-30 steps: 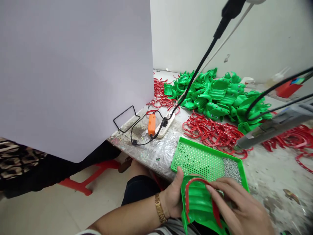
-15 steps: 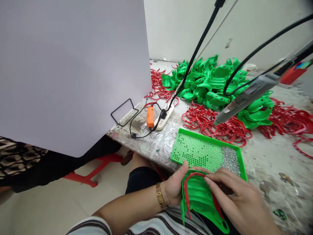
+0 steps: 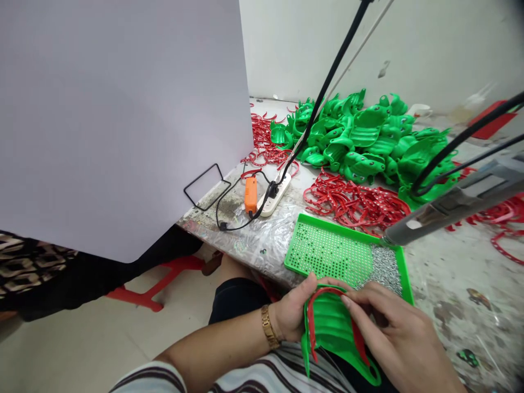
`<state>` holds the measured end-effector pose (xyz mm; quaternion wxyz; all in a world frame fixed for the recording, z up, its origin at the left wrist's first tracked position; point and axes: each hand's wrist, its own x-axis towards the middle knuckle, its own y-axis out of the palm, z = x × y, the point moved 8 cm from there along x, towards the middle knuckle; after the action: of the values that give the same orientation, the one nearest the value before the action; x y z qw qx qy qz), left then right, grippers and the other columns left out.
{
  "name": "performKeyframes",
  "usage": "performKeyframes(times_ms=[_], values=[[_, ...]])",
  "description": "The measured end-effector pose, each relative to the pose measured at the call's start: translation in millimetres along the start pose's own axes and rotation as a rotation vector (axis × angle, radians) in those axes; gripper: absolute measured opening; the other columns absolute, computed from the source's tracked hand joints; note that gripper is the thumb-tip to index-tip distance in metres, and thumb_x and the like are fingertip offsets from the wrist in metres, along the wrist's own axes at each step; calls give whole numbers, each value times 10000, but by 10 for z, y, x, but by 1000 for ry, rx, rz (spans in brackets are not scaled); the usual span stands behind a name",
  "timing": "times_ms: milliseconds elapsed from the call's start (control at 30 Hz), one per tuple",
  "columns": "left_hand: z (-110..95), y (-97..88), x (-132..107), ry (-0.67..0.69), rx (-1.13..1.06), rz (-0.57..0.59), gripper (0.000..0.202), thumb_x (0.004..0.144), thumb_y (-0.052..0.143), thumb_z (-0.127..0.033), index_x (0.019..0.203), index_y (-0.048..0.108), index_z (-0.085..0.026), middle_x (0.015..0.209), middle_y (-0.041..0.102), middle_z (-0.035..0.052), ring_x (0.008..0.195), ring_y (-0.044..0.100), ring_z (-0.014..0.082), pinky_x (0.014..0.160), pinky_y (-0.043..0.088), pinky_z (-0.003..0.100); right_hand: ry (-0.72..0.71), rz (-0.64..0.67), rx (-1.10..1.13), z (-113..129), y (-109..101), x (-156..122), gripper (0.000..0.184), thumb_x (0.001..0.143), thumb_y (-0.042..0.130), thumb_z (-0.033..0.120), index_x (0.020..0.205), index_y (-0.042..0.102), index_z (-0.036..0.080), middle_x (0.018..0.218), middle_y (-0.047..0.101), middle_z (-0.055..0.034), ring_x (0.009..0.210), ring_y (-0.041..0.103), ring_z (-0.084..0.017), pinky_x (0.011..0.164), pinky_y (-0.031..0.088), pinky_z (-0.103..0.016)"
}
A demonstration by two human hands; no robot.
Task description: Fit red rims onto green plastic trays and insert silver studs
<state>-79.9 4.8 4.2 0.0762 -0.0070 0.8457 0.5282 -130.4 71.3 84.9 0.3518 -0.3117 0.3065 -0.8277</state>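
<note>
Green plastic piece [image 3: 333, 333] is pinched by the fingers of the left hand [image 3: 291, 314] and right hand [image 3: 393, 333], red strip [image 3: 317, 297] already on its rim; loads of loose green pieces [image 3: 364, 136] and red strips [image 3: 352, 199] are left piled up.

Gold link wristband [image 3: 268, 327] just behind the left fingers [image 3: 309, 286]. Well back from the fingers, white sleeve [image 3: 149, 379] with dark stripes; same stripes on shirt front [image 3: 278, 371] below them. Dark trousers [image 3: 235, 303] beside the left knuckles.
</note>
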Motion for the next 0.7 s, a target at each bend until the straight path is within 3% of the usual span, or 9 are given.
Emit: performKeyframes(times_ms=[200, 367, 533, 700], values=[[26, -17, -14, -18, 3, 3, 708, 651, 643, -689, 1052, 635, -105, 1008, 653, 146, 969, 613, 251, 929, 417, 379, 34, 28, -14, -39, 14, -17, 211, 891, 532, 311, 784, 628, 157, 681, 538, -20, 583, 513, -70, 538, 405, -180], [28, -16, -31, -42, 1, 42, 725, 492, 820, -423, 1115, 604, -121, 1026, 651, 135, 825, 624, 188, 793, 442, 298, 31, 1, -12, -16, -6, -9, 213, 885, 543, 305, 749, 622, 161, 660, 529, -11, 564, 499, -66, 527, 395, -183], [47, -21, -27, -99, 34, 38, 739, 424, 690, -140, 1155, 585, -130, 1045, 660, 134, 864, 643, 234, 737, 446, 299, 45, 12, -27, -23, 18, -34, 218, 881, 550, 312, 737, 614, 162, 631, 501, 6, 540, 477, -50, 514, 376, -180], [19, 41, -20, -88, -50, 1, 761, 387, 548, -73, 1145, 578, -125, 1079, 657, 130, 1014, 615, 304, 876, 436, 397, 54, 28, -28, -79, 16, 19, 225, 856, 586, 349, 736, 610, 159, 634, 506, 3, 548, 467, -60, 522, 371, -195]])
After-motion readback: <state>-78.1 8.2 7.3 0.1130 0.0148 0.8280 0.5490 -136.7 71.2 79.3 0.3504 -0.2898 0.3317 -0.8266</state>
